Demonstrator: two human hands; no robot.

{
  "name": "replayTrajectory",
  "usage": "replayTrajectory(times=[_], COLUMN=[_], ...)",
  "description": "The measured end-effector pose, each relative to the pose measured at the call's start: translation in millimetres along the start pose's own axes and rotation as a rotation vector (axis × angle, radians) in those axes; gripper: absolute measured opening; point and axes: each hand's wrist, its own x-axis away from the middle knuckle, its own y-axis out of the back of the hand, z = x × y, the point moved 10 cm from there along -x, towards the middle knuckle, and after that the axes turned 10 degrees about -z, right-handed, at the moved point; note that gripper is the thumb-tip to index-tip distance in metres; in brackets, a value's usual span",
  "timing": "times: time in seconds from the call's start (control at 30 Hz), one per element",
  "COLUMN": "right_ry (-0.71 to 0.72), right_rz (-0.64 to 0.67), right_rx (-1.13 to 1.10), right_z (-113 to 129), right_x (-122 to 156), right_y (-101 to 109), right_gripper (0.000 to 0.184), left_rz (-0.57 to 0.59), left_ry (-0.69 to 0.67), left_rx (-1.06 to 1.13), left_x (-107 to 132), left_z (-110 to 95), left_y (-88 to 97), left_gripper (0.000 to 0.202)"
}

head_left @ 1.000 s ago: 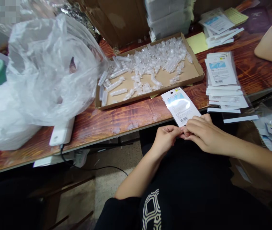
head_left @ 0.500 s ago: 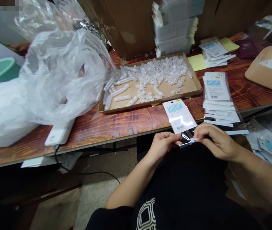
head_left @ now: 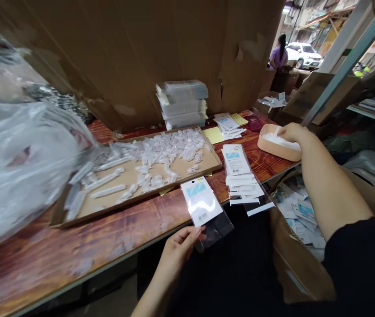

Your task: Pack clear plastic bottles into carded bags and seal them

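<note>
My left hand (head_left: 181, 246) pinches the lower left edge of a clear plastic bag (head_left: 218, 228) between thumb and fingers. Inside the bag is a white printed card (head_left: 204, 208) with a blue picture, and the bag's upper part rests on the table edge. At the right, my right hand (head_left: 292, 133) reaches into a peach-coloured bin (head_left: 275, 152) holding white pieces (head_left: 273, 138). Its fingers are bent together, with the tips partly hidden; what they grip cannot be made out. Between the hands lies a fanned row of similar bagged cards (head_left: 237, 165).
A shallow cardboard tray (head_left: 137, 200) holds many small clear plastic pieces. Behind it stand bundled stacks (head_left: 182, 103) against a cardboard sheet (head_left: 134, 57). A large plastic bag (head_left: 25, 167) covers the left side. Below right, a carton (head_left: 293, 259) contains bagged cards.
My right hand has left the bag's lower end and moved right, into the peach bin. My left hand still holds the bag. The camera view has turned right.
</note>
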Motion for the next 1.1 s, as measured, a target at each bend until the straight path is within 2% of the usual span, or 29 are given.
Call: replayTrajectory(times=[0.07, 0.13, 0.2, 0.23, 0.3, 0.37, 0.43, 0.5, 0.53, 0.6, 0.73, 0.9, 1.0, 1.1], right_ry=[-0.063, -0.111, -0.121, -0.111, -0.063, 0.041, 0.333, 0.518, 0.558, 0.578, 0.472, 0.231, 0.176, 0.167], right_rz=[-0.046, -0.085, -0.112, -0.121, -0.117, -0.062, 0.08, 0.144, 0.156, 0.125, -0.009, -0.037, -0.009, 0.065], right_rx=[0.129, 0.248, 0.308, 0.31, 0.273, 0.177, -0.044, -0.113, -0.12, -0.103, -0.161, -0.362, -0.396, -0.424], right_z=[-24, -38, -36, -28, 5, 57, 134, 192, 211, 231, 231, 222, 228, 233], right_x=[2, 11, 28, 40, 72, 114, 167, 217, 236, 260, 273, 275, 280, 283], right_y=[9, 22, 35, 39, 37, 22, -4, -22, -31, -45, -57, -62, -62, -62], right_gripper=[0.024, 0.032, 0.033, 0.027, 0.009, 0.01, 0.012, 0.021, 0.022, 0.026, 0.035, 0.033, 0.031, 0.027], left_rz=[0.016, 0.012, -0.051, -0.111, -0.256, -0.387, -0.454, -0.444, -0.415, -0.351, -0.318, -0.188, -0.135, -0.128], left_ry=[-0.08, -0.208, -0.421, -0.574, -0.947, -1.302, -1.519, -1.625, -1.655, -1.688, -1.659, -1.432, -1.273, -1.052], left_rx=[-0.046, -0.115, -0.24, -0.321, -0.486, -0.608, -0.67, -0.703, -0.716, -0.736, -0.714, -0.551, -0.417, -0.264], left_x=[1, 5, 13, 20, 43, 70, 85, 88, 87, 86, 83, 74, 68, 57], left_z=[-5, -16, -34, -46, -71, -84, -86, -84, -83, -81, -81, -77, -72, -63], left_y=[2.3, 7.2, 16.1, 21.0, 25.3, 21.0, 13.3, 4.6, 0.1, -6.6, -4.7, 4.4, 14.1, 30.5], left_gripper=[0.066, 0.063, 0.048, 0.038, 0.018, 0.022, 0.031, 0.031, 0.03, 0.029, 0.026, 0.025, 0.024, 0.021])
